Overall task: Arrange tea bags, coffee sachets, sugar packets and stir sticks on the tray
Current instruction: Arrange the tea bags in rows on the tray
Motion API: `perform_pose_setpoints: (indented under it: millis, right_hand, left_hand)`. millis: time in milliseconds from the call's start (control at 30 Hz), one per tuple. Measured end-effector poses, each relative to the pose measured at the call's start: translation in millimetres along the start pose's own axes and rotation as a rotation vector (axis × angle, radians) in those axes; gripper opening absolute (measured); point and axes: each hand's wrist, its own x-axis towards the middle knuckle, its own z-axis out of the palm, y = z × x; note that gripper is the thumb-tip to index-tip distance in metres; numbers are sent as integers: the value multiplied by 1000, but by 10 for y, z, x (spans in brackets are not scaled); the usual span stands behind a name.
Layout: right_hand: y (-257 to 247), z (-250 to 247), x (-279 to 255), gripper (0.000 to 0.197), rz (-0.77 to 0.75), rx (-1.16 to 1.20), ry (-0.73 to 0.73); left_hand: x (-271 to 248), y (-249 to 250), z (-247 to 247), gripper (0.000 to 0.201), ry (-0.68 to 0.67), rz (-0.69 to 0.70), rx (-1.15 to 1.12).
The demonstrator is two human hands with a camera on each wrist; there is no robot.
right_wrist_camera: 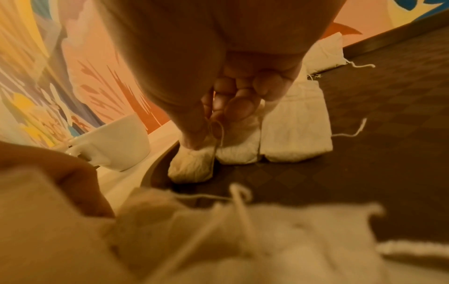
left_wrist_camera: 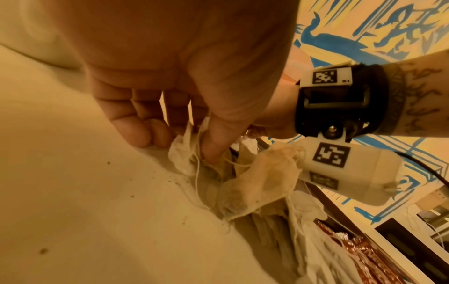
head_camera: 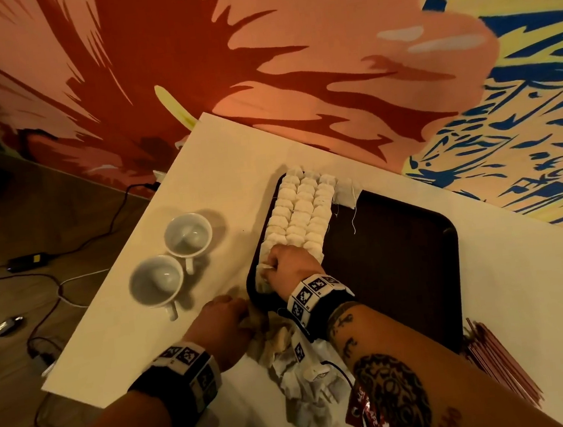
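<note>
A dark brown tray (head_camera: pixel 397 253) lies on the white table (head_camera: pixel 120 335). Three neat rows of white tea bags (head_camera: pixel 301 215) run along its left side. My right hand (head_camera: pixel 271 266) is at the near end of those rows, fingers curled, pinching a tea bag (right_wrist_camera: pixel 192 165) and its string at the end of the left row. A loose pile of tea bags (head_camera: pixel 299 377) lies on the table in front of the tray. My left hand (head_camera: pixel 238 315) reaches into that pile (left_wrist_camera: pixel 255 182), thumb and fingers pinching one tea bag (left_wrist_camera: pixel 187 159).
Two white cups (head_camera: pixel 188 236) (head_camera: pixel 157 282) stand left of the tray, close to my left hand. Red sachets (head_camera: pixel 501 371) are stacked at the table's right edge, and more (head_camera: pixel 361 415) lie under my right forearm. A painted wall backs the table. Cables lie on the floor at left.
</note>
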Motion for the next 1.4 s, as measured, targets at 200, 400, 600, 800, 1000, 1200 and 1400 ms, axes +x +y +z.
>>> perform_pose_setpoints:
  millis: [200,400,600,800,1000,1200,1400]
  right_hand:
    - [14,-27,-46,26,43,30,0]
    - [105,-104,-197,31,41,205,153]
    - [325,-114,-495,16,-86,355,200]
    - [319,-81,-895,12,-274,622,150]
    - [269,-134,-1126,6,-335,665,227]
    - [406,-159,-1185,12,-272,701,306]
    - [525,-192,-1191,16,-120,822,362]
  left_hand:
    - [-86,51,-71,5,52,-149,-140]
    - [-165,45,-108,20,124,-179,-536]
    - [-309,141,-198,34,84,-113,-1050]
    - [-417,399,-258,22,94,-64,-1198]
    - [-475,641,-253,26,82,51,-956]
    - [-557,813,-214,30,27,98,-1043]
    - [-550,815,-175,15,61,101,-1168]
